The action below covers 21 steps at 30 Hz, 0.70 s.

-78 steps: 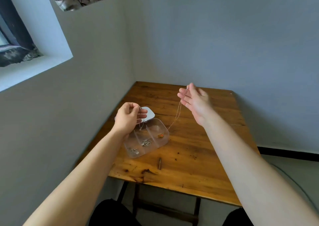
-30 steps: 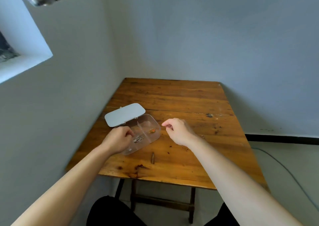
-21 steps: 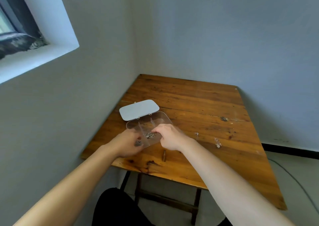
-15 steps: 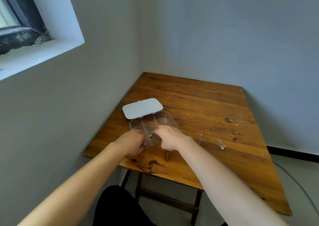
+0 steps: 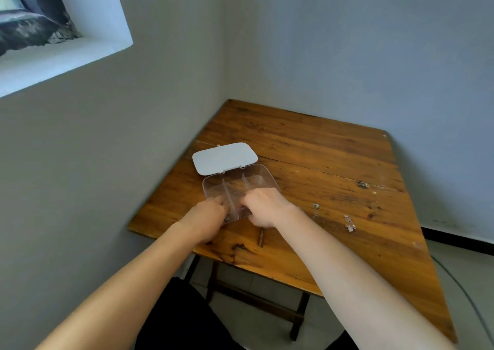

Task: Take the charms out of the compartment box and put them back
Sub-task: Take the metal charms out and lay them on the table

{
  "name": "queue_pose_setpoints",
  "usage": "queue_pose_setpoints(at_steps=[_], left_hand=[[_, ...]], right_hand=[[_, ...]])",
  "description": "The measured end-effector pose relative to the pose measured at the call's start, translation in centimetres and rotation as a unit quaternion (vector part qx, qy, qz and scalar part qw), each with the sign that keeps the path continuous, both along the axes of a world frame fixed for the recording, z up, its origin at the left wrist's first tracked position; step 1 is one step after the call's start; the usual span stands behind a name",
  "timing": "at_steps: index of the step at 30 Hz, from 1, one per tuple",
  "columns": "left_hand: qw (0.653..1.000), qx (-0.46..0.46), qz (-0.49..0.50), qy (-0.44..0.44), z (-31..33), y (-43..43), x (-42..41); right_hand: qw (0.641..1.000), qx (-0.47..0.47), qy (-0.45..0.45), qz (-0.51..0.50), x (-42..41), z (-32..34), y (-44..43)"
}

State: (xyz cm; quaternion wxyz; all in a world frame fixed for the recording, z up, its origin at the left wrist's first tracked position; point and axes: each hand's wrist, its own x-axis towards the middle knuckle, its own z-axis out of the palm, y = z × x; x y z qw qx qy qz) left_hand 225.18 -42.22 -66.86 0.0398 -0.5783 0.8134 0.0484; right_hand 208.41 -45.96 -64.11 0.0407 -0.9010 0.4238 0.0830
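Observation:
The clear compartment box point(image 5: 256, 179) lies on the wooden table point(image 5: 320, 157) with its white lid point(image 5: 224, 158) folded open behind it. My left hand point(image 5: 205, 216) grips the box's near left corner, covering the left compartment's front. My right hand point(image 5: 264, 206) has its curled fingers down in the front of the middle compartment, and what they pinch is hidden. The visible back parts of the compartments look empty. Two silvery charms lie loose on the table to the right: one charm point(image 5: 316, 207) just past my right wrist, another charm point(image 5: 349, 223) farther right.
The table stands in a room corner, with walls to the left and behind. A window sill point(image 5: 66, 55) juts out at the upper left. A dark crack or stick mark point(image 5: 261, 237) lies near the table's front edge. A cable point(image 5: 465, 296) runs along the floor at right.
The chain I held up earlier is gone from my hands, and charms now lie on the table at right. Both hands have come down onto the box, with the right fingers dipping into the middle compartment.

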Motion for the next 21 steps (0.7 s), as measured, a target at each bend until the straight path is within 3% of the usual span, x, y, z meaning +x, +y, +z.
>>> queue_pose_setpoints(at_steps=[5,11,16,21], left_hand=[[0.998,0.008,-0.007,0.059,-0.5,0.1,0.2],[0.994,0.065,0.002,0.089,0.5,-0.5,0.5],[0.989,0.031,-0.002,0.146,0.3,0.0,0.9],[0.976,0.013,0.011,0.218,0.1,0.4,1.2]], right_hand=[[0.999,0.009,-0.032,-0.010,-0.1,-0.9,0.1],[0.979,0.076,-0.168,-0.087,-0.9,-2.1,0.1],[0.942,0.139,-0.271,-0.138,-1.5,-2.6,-0.2],[0.921,0.177,-0.307,-0.160,-1.8,-2.6,-0.7]])
